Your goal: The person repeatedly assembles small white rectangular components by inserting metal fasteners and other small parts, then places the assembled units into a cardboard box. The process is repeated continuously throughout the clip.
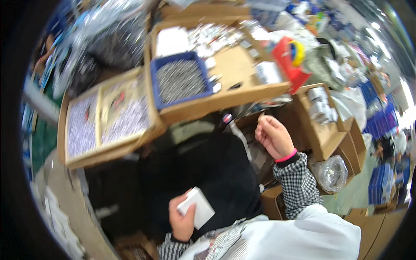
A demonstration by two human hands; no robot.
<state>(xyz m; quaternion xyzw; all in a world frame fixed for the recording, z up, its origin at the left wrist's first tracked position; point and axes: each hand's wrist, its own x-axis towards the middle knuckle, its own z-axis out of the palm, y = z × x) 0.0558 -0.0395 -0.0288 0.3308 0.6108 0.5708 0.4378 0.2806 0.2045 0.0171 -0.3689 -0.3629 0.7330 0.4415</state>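
My left hand [182, 219] is closed around a small white box [201, 210], thumb across its face, low over my dark-clothed lap. Up and to the right, my right hand [275, 138] is raised with thumb and fingers pinched together. Something tiny may stick out at its fingertips, too blurred to name. A pink band circles that wrist. Beyond the hands stands a blue bin [157, 93] full of small grey metal pieces, inside a wide cardboard tray [234, 65]. My right hand is in front of that tray's near right corner, apart from it.
At the left, a divided box [99, 115] holds many small pale pieces and some red ones. A red tape dispenser [288, 65] with yellow tape stands at the tray's right. Further right are an open carton [327, 138] with white rolls or small boxes and a plastic-wrapped coil [331, 173].
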